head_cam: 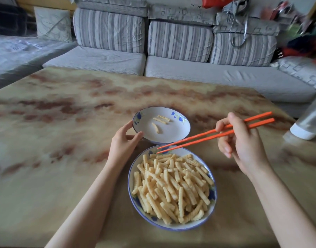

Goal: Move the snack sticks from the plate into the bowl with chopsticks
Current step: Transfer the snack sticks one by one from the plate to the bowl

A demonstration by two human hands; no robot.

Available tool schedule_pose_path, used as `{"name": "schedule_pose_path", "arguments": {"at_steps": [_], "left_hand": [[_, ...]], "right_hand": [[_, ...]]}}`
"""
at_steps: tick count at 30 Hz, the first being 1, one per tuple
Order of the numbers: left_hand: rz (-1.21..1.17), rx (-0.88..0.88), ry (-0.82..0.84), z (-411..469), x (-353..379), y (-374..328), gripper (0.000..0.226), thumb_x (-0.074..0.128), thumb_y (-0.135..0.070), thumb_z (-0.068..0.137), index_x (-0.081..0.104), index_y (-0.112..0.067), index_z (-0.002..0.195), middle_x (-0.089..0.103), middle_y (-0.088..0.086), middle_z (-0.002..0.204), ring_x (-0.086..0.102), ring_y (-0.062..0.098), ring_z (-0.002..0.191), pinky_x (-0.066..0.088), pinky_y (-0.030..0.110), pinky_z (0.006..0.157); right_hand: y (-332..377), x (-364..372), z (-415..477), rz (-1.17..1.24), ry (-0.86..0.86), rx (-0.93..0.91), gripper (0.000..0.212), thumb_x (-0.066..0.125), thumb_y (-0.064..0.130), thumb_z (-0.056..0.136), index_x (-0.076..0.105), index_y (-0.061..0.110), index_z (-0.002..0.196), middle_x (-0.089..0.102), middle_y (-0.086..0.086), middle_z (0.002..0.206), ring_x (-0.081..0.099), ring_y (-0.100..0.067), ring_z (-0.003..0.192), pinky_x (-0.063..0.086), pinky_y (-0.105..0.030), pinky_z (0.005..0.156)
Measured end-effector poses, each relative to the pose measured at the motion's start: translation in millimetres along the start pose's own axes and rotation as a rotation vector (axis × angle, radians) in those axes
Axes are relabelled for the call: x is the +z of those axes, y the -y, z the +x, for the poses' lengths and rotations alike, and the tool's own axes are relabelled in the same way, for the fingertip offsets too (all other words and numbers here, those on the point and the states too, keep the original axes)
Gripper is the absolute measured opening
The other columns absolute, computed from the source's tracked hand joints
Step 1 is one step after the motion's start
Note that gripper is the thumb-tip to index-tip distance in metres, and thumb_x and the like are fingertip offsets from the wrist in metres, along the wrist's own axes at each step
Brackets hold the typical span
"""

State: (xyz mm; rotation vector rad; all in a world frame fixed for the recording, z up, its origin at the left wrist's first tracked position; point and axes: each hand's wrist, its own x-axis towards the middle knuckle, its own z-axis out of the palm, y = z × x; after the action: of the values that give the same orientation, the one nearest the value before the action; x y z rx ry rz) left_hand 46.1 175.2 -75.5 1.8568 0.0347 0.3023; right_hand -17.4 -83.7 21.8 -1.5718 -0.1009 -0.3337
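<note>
A white plate (130,178) with a blue rim stands near me, piled with several pale yellow snack sticks (173,188). Just beyond it is a white bowl (178,129) with blue flowers; three snack sticks (160,121) lie inside. My left hand (123,142) grips the bowl's near left rim with thumb and fingers. My right hand (238,140) holds a pair of orange chopsticks (207,134). Their tips hover over the plate's far rim and carry nothing.
The dishes stand on a tan, brown-mottled table (64,140). A silver and white container (307,122) stands at the right edge. A grey striped sofa (171,51) with bags and cushions runs behind the table.
</note>
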Motion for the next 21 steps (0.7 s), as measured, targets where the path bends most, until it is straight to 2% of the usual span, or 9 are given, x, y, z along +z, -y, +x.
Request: {"name": "schedule_pose_path", "arguments": {"at_steps": [6,10,14,17,21], "left_hand": [[0.000,0.003,-0.002,0,0,0,0.047,0.068,-0.025,0.090,0.057,-0.025,0.135,0.066,-0.006,0.126,0.070,0.002,0.084,0.048,0.007,0.074],[0.004,-0.001,0.004,0,0,1,0.046,0.067,-0.026,0.090,0.057,-0.027,0.135,0.069,-0.003,0.120,0.071,0.005,0.081,0.050,0.009,0.072],[-0.001,-0.005,0.006,-1,0,0,0.046,0.067,-0.026,0.090,0.057,-0.027,0.135,0.069,-0.003,0.120,0.072,0.007,0.083,0.054,0.022,0.082],[0.004,-0.001,0.006,-1,0,0,0.047,0.068,-0.026,0.090,0.057,-0.026,0.135,0.068,-0.004,0.122,0.071,0.006,0.084,0.054,0.026,0.086],[-0.011,-0.014,0.009,-1,0,1,0.047,0.068,-0.026,0.090,0.056,-0.027,0.136,0.070,-0.001,0.119,0.072,0.009,0.083,0.056,0.035,0.089]], "right_hand": [[-10,8,-6,-0.040,0.035,-0.001,0.047,0.034,0.025,0.104,0.057,0.009,0.066,0.037,-0.004,0.035,0.030,-0.016,0.028,0.025,-0.018,0.036],[-13,10,-8,-0.045,0.032,-0.013,0.048,0.034,0.026,0.104,0.058,0.013,0.064,0.038,-0.004,0.035,0.031,-0.017,0.028,0.024,-0.020,0.036],[-16,10,-9,-0.021,-0.041,-0.033,0.047,0.033,0.026,0.104,0.053,0.010,0.065,0.036,-0.003,0.035,0.030,-0.016,0.028,0.023,-0.019,0.035],[-15,7,-5,0.041,-0.120,-0.037,0.047,0.034,0.027,0.104,0.052,0.013,0.063,0.035,-0.002,0.034,0.028,-0.016,0.027,0.021,-0.020,0.037],[-7,4,6,0.183,-0.209,-0.074,0.051,0.035,0.023,0.103,0.055,0.019,0.056,0.044,0.000,0.046,0.030,-0.014,0.028,0.023,-0.019,0.037]]}}
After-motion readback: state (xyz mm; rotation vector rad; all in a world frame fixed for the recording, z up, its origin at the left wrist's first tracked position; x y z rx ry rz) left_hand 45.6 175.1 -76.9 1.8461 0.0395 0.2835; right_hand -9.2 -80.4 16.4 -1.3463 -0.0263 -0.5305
